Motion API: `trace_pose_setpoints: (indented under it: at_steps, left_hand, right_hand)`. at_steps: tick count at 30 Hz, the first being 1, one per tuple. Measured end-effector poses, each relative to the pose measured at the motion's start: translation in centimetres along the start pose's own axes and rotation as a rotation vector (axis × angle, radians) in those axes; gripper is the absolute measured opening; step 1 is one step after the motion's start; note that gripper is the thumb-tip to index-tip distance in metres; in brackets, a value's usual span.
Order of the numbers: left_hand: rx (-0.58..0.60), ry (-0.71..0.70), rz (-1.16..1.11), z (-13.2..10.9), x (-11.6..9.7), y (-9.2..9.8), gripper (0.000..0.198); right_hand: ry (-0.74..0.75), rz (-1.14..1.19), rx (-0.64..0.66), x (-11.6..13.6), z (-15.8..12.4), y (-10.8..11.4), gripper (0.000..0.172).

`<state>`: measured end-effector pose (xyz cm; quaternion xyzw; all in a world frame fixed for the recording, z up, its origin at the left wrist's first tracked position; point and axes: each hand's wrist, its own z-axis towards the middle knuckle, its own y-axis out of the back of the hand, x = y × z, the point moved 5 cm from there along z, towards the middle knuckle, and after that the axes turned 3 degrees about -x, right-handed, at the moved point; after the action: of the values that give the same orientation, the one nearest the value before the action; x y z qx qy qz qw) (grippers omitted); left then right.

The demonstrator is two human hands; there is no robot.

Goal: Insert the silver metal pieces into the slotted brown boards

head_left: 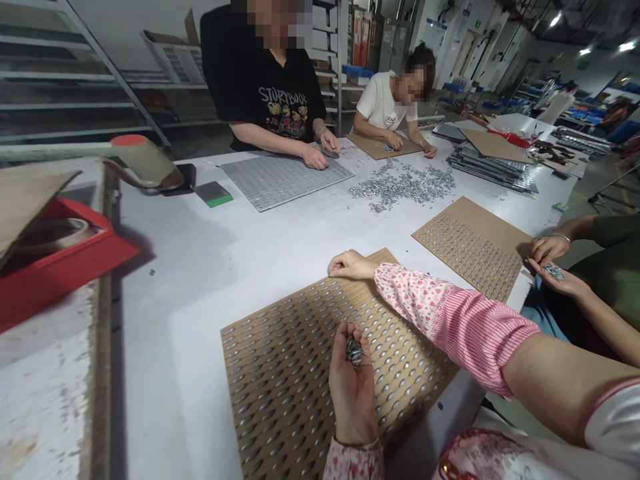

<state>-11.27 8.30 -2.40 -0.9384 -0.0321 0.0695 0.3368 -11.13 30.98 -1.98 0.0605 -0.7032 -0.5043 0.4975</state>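
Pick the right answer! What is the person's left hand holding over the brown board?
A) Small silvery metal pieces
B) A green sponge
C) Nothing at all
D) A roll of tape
A. The left hand is cupped palm up around a small clump of silvery metal pieces, above the brown cardboard sheet.
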Motion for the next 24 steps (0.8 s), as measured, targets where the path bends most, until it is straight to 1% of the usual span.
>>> trace_pose_setpoints:
  at_steps: [3,6,9,13,17,20,22,24]
  left_hand:
    - [0.066,-0.055,0.049,0.2,0.0,0.2,0.021]
    - [0.096,-0.076,0.062,0.3,0.0,0.2,0.025]
    - [0.061,-0.059,0.025,0.4,0.0,0.2,0.026]
    - [0.033,-0.032,0.001,0.4,0.0,0.1,0.026]
    - [0.047,-0.031,0.005,0.4,0.0,0.0,0.025]
    - [0.031,-0.038,0.011,0.4,-0.1,0.2,0.025]
    - [0.044,-0.051,0.029,0.3,-0.3,0.2,0.026]
    - [0.062,-0.067,0.048,0.3,-0.4,0.2,0.027]
  right_hand:
    - [0.098,-0.165,0.032,0.3,0.1,0.0,0.013]
    - [0.115,-0.288,0.018,0.3,0.1,0.2,0.020]
    - [0.116,-0.351,0.041,0.1,-0.2,0.1,0.011]
    - [0.167,-0.357,0.070,-0.1,-0.5,0.0,0.003]
    - [0.169,-0.299,0.067,-1.1,-0.7,0.1,0.006]
    - [0.162,-0.274,0.073,-1.7,-0.9,0.0,0.004]
    - [0.180,-0.283,0.081,-1.6,-1.1,-0.1,0.007]
    - [0.180,-0.279,0.053,-1.2,-1.2,0.0,0.009]
